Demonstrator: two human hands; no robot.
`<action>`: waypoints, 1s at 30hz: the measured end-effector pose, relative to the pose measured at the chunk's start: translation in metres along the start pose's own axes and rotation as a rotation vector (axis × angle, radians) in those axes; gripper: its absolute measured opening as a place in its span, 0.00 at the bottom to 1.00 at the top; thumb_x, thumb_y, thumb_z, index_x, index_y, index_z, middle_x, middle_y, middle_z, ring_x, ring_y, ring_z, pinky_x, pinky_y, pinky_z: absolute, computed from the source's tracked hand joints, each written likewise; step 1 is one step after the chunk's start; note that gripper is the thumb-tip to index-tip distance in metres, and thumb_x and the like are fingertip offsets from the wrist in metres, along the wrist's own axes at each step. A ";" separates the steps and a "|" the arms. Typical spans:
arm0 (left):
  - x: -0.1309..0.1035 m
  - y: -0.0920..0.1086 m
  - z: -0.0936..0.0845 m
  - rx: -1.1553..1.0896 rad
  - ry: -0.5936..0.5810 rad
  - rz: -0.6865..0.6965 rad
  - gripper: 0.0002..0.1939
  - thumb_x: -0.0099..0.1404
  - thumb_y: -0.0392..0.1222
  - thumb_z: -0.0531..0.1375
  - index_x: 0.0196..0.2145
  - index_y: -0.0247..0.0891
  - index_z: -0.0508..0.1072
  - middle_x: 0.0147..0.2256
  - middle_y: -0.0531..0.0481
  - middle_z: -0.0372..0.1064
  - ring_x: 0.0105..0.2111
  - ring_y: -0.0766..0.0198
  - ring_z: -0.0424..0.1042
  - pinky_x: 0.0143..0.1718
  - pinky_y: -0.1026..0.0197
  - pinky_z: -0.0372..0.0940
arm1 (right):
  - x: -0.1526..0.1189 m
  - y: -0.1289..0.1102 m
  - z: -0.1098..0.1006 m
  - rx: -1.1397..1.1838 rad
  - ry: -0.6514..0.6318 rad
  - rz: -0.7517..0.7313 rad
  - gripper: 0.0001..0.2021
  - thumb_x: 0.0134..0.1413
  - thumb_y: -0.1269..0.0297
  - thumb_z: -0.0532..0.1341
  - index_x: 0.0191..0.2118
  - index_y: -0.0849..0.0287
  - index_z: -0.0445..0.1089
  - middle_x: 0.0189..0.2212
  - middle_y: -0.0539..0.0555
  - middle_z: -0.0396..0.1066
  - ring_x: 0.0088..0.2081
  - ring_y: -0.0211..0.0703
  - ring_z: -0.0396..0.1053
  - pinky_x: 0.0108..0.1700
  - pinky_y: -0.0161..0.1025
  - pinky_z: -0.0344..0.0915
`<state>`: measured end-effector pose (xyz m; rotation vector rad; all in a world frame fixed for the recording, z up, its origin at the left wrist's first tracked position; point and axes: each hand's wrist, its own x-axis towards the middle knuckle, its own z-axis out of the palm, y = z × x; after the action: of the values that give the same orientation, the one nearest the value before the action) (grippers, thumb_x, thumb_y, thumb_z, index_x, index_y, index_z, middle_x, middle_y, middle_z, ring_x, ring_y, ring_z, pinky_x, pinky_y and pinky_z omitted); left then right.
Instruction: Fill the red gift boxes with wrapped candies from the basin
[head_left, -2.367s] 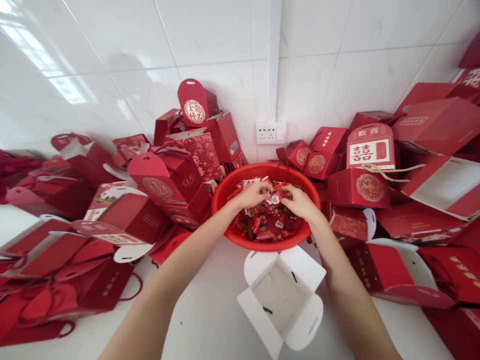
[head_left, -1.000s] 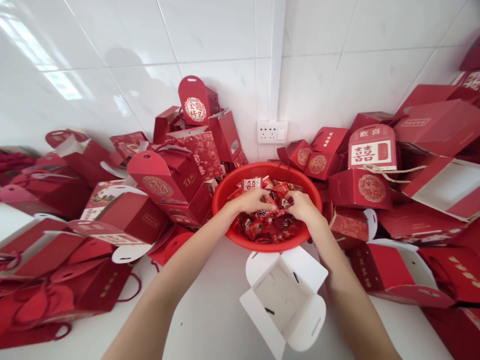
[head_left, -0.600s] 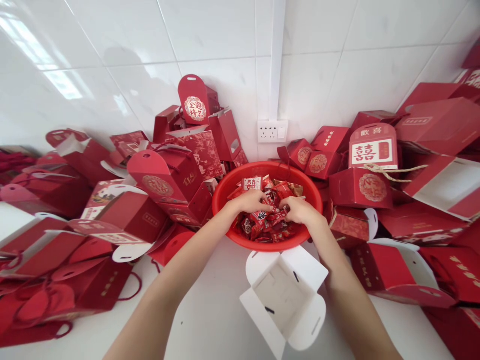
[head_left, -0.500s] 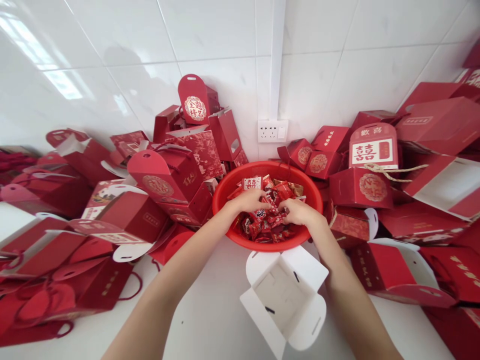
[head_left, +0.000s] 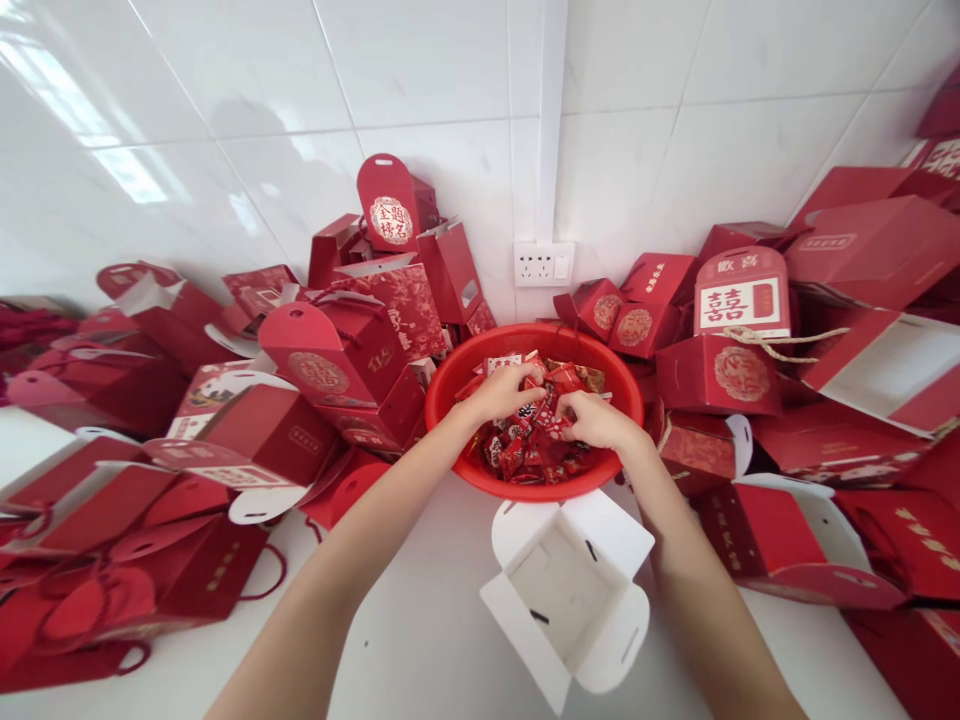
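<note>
- The person's left hand (head_left: 510,392) was in the mouth of the round red basin (head_left: 442,415), over the sweets (head_left: 514,458); its fingers were bent, with the thumb apart from them, and whether they pinched a sweet could not be told.
- The right hand (head_left: 592,418) faced it from the other side of the basin, fingers curled inward, their tips at a dotted sweet (head_left: 552,425); whether they pinched it or only touched it could not be told.
- The sweets, in mostly red wrappers, lay heaped inside the basin between and around both hands, some hidden under them.
- A white card (head_left: 495,364) with red print showed behind the left hand, partly covered by it.
- The basin stood on the white counter (head_left: 405,620), toward the wall (head_left: 427,70).
- Just in front of the basin, between the two forearms, an open box (head_left: 566,595) lay with its white inside up and its flaps folded outward.
- Red boxes crowded both sides, the left pile (head_left: 330,355) stacked against the wall beside the basin, the right pile (head_left: 720,380) heaped near its other rim.
- A pale cord (head_left: 787,340) lay across the right pile.
- Behind the basin, a white socket (head_left: 544,264) was fixed to the wall below a vertical strip (head_left: 552,120).
</note>
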<state>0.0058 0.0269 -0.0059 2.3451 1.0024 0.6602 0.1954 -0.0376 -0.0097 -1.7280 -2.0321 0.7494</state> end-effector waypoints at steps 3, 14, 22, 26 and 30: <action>0.002 -0.004 0.002 -0.004 0.012 0.003 0.04 0.65 0.38 0.60 0.37 0.40 0.75 0.40 0.50 0.78 0.42 0.57 0.76 0.50 0.57 0.68 | 0.004 0.005 -0.001 0.130 0.121 -0.022 0.06 0.43 0.73 0.67 0.30 0.56 0.73 0.26 0.48 0.74 0.32 0.44 0.71 0.37 0.37 0.62; 0.003 0.004 -0.001 -0.177 -0.082 0.012 0.16 0.66 0.34 0.56 0.49 0.39 0.78 0.51 0.47 0.78 0.54 0.56 0.73 0.61 0.52 0.64 | 0.013 0.012 0.000 0.677 0.322 -0.111 0.13 0.39 0.62 0.67 0.35 0.59 0.75 0.34 0.54 0.79 0.38 0.47 0.75 0.42 0.42 0.70; 0.003 0.006 -0.001 -0.386 -0.088 -0.002 0.15 0.64 0.38 0.61 0.47 0.34 0.79 0.47 0.43 0.79 0.46 0.55 0.76 0.53 0.50 0.69 | 0.002 0.002 -0.010 0.970 0.338 -0.096 0.16 0.36 0.56 0.72 0.33 0.58 0.78 0.30 0.51 0.79 0.33 0.45 0.75 0.41 0.43 0.72; 0.004 0.004 0.000 -0.475 -0.081 -0.011 0.14 0.62 0.39 0.63 0.45 0.34 0.79 0.46 0.42 0.79 0.46 0.56 0.77 0.52 0.51 0.69 | 0.002 0.001 -0.012 1.086 0.359 -0.080 0.15 0.35 0.56 0.72 0.32 0.57 0.75 0.30 0.49 0.78 0.35 0.44 0.76 0.44 0.43 0.72; 0.004 0.003 0.001 -0.415 -0.042 -0.027 0.12 0.63 0.38 0.62 0.43 0.31 0.79 0.44 0.42 0.80 0.44 0.58 0.77 0.52 0.54 0.69 | 0.003 0.004 -0.013 1.164 0.415 -0.040 0.15 0.36 0.55 0.70 0.31 0.55 0.70 0.26 0.45 0.73 0.30 0.39 0.73 0.39 0.39 0.71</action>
<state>0.0104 0.0281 -0.0038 1.9709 0.7882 0.7275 0.2057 -0.0317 -0.0017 -1.0008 -0.9572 1.1163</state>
